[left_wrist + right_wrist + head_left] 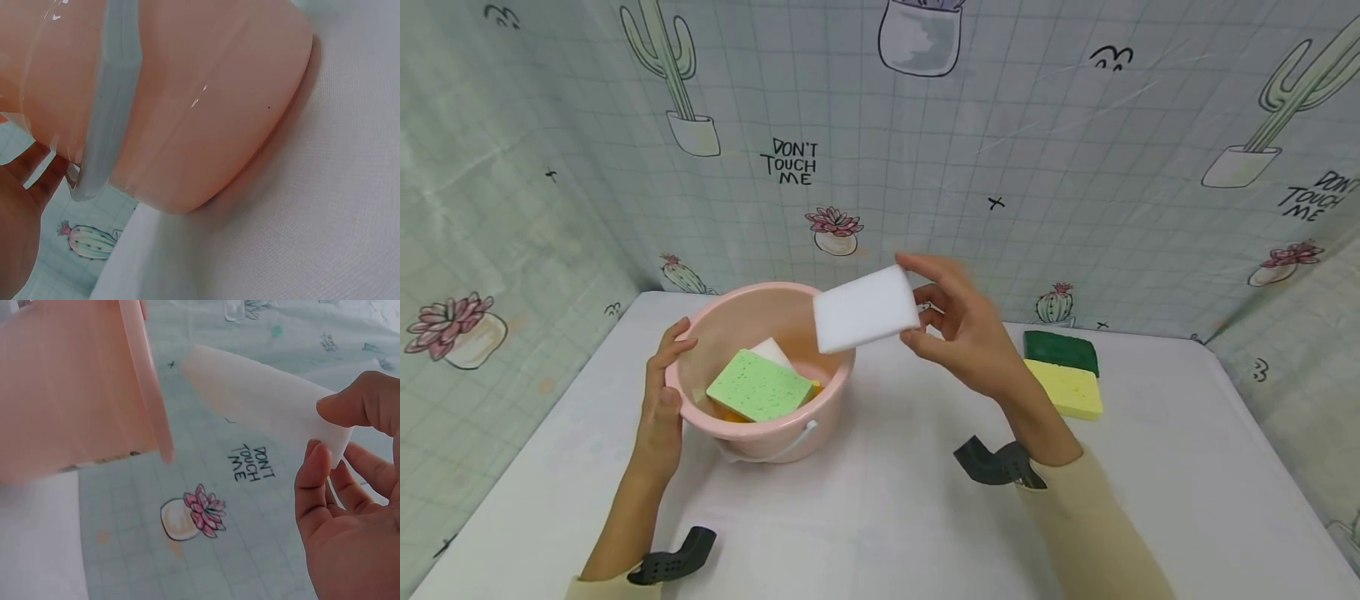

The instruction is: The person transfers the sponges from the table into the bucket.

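Observation:
A white sponge block [867,310] is pinched at its right end by my right hand [958,333], raised over the right rim of a pink bucket [805,433]. In the right wrist view, thumb and fingers grip the end of the white sponge [269,400], which is apart from the bucket wall [75,394]. My left hand [662,383] holds the bucket's left rim, fingertips bent over the edge. Inside the bucket, a light green sponge [760,385] lies tilted over a white piece [772,353] and something orange-yellow, mostly hidden.
On the white table [880,533], to the right, a dark green pad [1062,350] lies behind a yellow sponge [1063,388], partly behind my right wrist. The bucket's pale handle [775,457] hangs down in front. A printed cloth [910,167] stands behind the table.

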### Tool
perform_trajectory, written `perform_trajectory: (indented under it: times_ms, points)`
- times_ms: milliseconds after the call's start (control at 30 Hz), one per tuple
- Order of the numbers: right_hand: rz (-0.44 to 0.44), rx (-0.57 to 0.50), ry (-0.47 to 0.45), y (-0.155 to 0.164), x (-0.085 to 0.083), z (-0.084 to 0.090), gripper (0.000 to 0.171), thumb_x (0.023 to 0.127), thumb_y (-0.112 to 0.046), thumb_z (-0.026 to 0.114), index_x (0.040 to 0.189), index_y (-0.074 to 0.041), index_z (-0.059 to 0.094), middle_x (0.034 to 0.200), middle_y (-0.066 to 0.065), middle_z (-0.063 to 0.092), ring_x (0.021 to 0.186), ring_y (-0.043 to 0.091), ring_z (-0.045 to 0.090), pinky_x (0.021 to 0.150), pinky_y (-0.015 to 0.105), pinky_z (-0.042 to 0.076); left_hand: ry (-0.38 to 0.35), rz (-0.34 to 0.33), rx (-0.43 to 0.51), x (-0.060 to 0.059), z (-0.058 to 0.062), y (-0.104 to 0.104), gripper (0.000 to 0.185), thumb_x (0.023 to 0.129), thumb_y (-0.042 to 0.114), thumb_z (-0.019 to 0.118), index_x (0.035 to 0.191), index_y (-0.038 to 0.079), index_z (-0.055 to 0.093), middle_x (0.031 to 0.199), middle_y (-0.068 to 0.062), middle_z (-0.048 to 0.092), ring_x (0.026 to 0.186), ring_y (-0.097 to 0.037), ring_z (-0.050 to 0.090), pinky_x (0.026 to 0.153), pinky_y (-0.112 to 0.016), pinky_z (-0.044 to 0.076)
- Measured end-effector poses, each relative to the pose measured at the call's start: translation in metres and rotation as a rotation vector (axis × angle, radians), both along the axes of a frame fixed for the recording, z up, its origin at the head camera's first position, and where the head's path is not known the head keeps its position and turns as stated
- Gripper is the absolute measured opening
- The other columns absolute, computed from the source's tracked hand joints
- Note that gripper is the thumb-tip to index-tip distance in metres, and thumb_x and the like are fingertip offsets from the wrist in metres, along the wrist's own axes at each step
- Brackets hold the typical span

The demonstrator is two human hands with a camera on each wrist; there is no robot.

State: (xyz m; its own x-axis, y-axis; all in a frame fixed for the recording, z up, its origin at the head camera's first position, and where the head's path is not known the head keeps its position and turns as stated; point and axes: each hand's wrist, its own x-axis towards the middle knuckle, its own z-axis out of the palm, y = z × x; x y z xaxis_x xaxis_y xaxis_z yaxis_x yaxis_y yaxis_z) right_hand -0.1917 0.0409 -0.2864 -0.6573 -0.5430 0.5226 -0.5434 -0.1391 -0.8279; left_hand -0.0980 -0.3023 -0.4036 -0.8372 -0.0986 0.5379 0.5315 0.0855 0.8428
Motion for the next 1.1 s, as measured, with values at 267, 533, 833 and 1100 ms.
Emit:
perform_trajectory:
  times_ms: [267, 533, 833, 1100]
  points:
    - [-0.036, 0.104, 0.026, -0.029, -0.007, -0.001, 0.069, 0.077, 0.011, 0.063, 0.141, -0.011, 0.046, 0.137, -0.001, 0.039, 0.097, 0.021, 0.057, 0.066, 0.026, 0.046, 0.014, -0.014, 0.009, -0.001, -0.001, -0.001, 0.06, 0.097, 0.043, 0.047, 0.139, 0.002, 0.036, 0.156, -0.012, 0.013, 0.141, -0.028, 0.014, 0.111, -0.032, 0.022]
    - [-0.098, 0.226, 0.013, -0.05, -0.011, -0.008, 0.068, 0.076, 0.009, 0.062, 0.139, -0.013, 0.049, 0.137, -0.003, 0.041, 0.092, 0.018, 0.056, 0.067, 0.029, 0.048, 0.008, -0.009, 0.006, 0.0, 0.0, 0.0, 0.06, 0.096, 0.044, 0.047, 0.139, 0.003, 0.036, 0.156, -0.011, 0.014, 0.141, -0.028, 0.014, 0.112, -0.033, 0.021]
    - [-0.141, 0.352, 0.073, -0.069, -0.013, -0.013, 0.065, 0.075, 0.009, 0.061, 0.136, -0.01, 0.052, 0.137, -0.001, 0.042, 0.085, 0.014, 0.052, 0.062, 0.027, 0.046, -0.007, 0.012, -0.005, 0.002, -0.001, -0.001, 0.061, 0.096, 0.045, 0.047, 0.139, 0.003, 0.036, 0.157, -0.009, 0.015, 0.141, -0.028, 0.014, 0.112, -0.034, 0.021]
    - [-0.162, 0.44, 0.074, -0.076, -0.013, -0.012, 0.067, 0.074, 0.008, 0.06, 0.138, -0.01, 0.05, 0.138, 0.001, 0.042, 0.08, 0.014, 0.051, 0.061, 0.025, 0.044, 0.043, -0.015, 0.01, 0.0, -0.004, -0.002, 0.06, 0.097, 0.043, 0.046, 0.139, 0.001, 0.037, 0.156, -0.013, 0.015, 0.141, -0.029, 0.014, 0.111, -0.034, 0.019]
